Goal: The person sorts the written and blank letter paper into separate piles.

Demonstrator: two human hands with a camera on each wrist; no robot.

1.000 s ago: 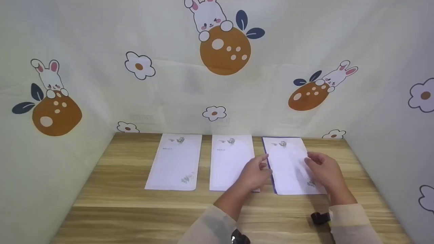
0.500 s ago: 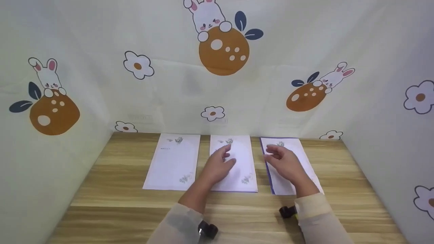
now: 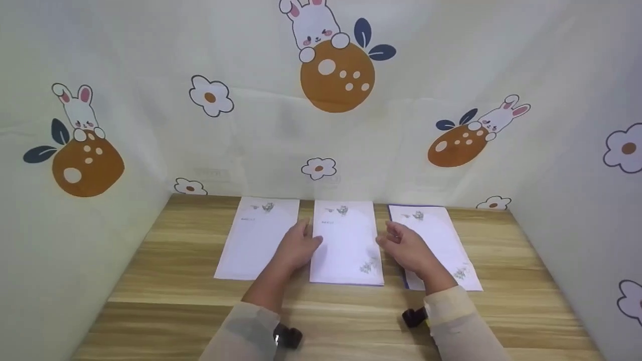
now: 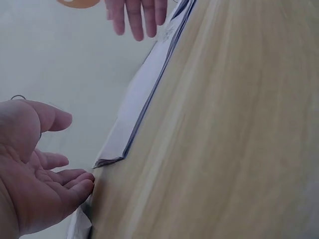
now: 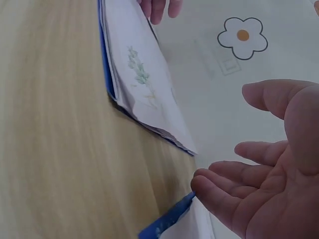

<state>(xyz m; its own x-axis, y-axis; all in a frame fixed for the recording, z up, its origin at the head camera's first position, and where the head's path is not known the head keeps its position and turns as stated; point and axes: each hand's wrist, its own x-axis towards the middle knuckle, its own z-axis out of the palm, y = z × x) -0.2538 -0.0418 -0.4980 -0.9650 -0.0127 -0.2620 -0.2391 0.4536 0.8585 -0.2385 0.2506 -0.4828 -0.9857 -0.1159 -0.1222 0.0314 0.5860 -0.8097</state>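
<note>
Three white stacks of printed paper lie side by side, with small plant drawings in their corners. The middle paper stack lies between my two hands, a blue layer edging its underside. My left hand is at its left edge, fingers loosely bent, partly over the left paper stack. My right hand is close to its right edge and overlaps the right paper stack, which shows a blue left border. Both wrist views show thumb and fingers apart, with nothing between them; layered page edges of the middle stack are visible.
The stacks lie toward the back of a wood-grain table. A pale cloth wall with rabbit, orange and flower prints rises behind and at both sides. Black wrist cameras sit at both sleeves.
Both hands have moved left, from either side of the right paper stack to either side of the middle one. The right stack looks left in place.
</note>
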